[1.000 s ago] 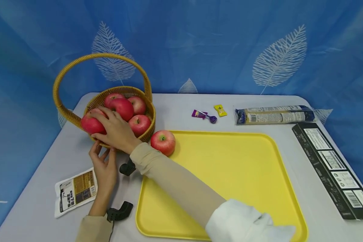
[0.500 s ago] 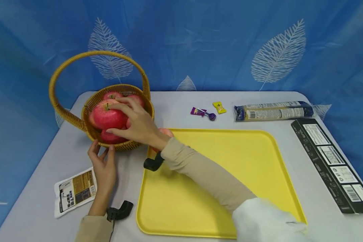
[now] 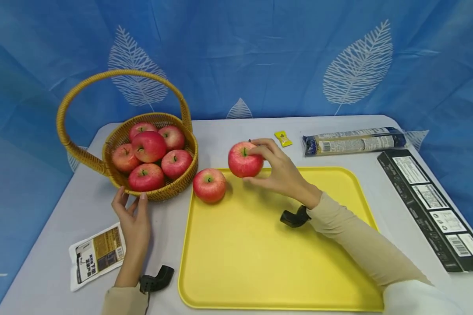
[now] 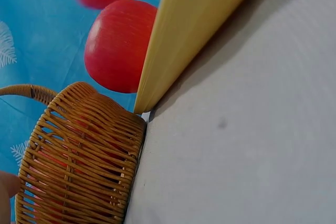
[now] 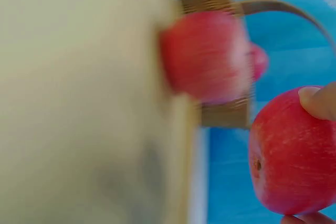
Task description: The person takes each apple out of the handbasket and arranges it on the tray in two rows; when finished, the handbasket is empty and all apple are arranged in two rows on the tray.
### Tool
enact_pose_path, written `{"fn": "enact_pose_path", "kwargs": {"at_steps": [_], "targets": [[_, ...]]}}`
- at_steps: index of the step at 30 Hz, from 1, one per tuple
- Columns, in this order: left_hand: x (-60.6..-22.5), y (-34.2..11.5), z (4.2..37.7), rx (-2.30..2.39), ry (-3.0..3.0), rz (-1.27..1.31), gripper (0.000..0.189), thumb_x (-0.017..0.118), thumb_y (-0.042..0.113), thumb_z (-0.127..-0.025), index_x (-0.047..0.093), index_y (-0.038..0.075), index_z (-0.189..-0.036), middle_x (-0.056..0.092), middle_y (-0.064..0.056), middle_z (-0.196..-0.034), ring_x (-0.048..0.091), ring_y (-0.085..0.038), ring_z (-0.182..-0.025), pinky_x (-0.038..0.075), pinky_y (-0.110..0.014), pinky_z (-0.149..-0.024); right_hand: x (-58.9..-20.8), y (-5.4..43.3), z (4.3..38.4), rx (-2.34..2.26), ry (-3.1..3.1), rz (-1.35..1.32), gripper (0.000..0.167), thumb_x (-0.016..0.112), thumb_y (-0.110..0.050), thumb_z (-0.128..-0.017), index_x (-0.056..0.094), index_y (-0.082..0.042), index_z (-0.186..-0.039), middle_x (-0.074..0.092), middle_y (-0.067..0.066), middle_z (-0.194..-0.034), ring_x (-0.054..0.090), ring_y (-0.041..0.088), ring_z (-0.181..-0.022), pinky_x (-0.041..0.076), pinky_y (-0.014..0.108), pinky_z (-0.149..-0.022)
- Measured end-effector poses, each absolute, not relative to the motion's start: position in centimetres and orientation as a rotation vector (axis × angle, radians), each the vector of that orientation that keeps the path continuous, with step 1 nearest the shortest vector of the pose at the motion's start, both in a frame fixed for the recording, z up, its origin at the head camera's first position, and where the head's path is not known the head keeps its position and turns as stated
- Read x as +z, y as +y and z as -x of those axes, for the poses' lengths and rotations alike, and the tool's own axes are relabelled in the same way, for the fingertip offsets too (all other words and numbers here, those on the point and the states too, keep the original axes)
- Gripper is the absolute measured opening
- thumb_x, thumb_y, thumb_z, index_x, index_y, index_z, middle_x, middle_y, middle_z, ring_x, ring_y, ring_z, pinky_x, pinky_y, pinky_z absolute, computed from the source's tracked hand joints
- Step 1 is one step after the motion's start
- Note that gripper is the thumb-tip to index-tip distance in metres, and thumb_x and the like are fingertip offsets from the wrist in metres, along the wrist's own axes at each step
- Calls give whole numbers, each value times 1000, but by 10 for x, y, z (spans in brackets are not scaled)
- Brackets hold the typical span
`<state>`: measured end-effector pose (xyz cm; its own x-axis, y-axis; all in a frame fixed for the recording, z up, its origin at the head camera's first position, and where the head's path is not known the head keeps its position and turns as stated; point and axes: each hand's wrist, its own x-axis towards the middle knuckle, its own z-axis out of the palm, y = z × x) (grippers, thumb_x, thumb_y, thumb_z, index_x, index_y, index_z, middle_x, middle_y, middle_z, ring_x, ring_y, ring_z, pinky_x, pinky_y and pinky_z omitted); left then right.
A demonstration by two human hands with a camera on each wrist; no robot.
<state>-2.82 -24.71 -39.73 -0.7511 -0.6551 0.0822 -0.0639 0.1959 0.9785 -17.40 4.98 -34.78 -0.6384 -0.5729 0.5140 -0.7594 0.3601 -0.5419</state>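
Observation:
Between thumb and fingers of my right hand [image 3: 281, 171] is a red apple [image 3: 245, 160], raised over the far left part of the yellow tray [image 3: 236, 262]; the right wrist view shows the same apple [image 5: 294, 156] close up. Another apple [image 3: 210, 185] rests at the tray's far left corner. Several more apples [image 3: 149, 146] fill the wicker basket [image 3: 181, 186], which has a tall hooped handle. My left hand [image 3: 134, 227] is at the basket's near side, its fingertips touching the rim; in the left wrist view just a fingertip shows beside the woven wall [image 4: 84, 166].
A white and brown packet [image 3: 98, 255] lies beside my left forearm. Behind the tray are a yellow-wrapped candy [image 3: 283, 138] and a long clear-and-blue package [image 3: 354, 141]. A long black box [image 3: 433, 210] lies along the right. A blue leaf-patterned curtain [image 3: 276, 65] hangs behind.
My right hand has lifted an apple out of the basket and carried it right, over the tray. The left hand has stayed at the basket rim.

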Motion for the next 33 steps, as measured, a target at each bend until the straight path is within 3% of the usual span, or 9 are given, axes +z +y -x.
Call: {"fn": "enact_pose_path", "kwargs": {"at_steps": [10,17,22,29,33], "targets": [[-396,-248,27,-1579,-2002,-696,56,47,30,-93,17,21,-140,20,-8,-144,40,-31,-120,37,-8,-84,-394,86,149,1016,-2600,-1226,51,78,-35,-69,51,-13,-106,41,8,-130,52,26,-111,50,38,-85],[-396,-247,27,-1594,-1983,-706,56,48,29,-93,18,20,-140,21,-8,-143,40,-31,-120,38,-15,-89,-369,74,151,1061,-2459,-1268,52,78,-36,-69,52,-10,-106,38,10,-134,44,26,-121,47,41,-91],[-396,-248,27,-1574,-2003,-729,56,47,31,-94,17,23,-140,20,-7,-144,40,-30,-121,38,-29,-95,-342,31,159,1093,-2256,-1364,51,73,-36,-74,53,-7,-110,43,13,-130,41,24,-122,40,39,-98],[-397,-248,28,-1594,-1961,-688,56,48,27,-93,18,18,-141,22,-8,-143,41,-26,-116,37,-10,-83,-326,-62,164,1016,-2200,-1418,52,69,-40,-77,54,-7,-115,49,9,-122,44,19,-117,34,28,-103],[-397,-247,29,-1588,-1987,-676,57,47,29,-94,17,18,-141,20,-6,-144,40,-28,-119,38,-20,-90,-318,-109,162,808,-2333,-1432,56,61,-44,-83,49,-9,-124,47,9,-126,45,20,-115,37,29,-99]]}}
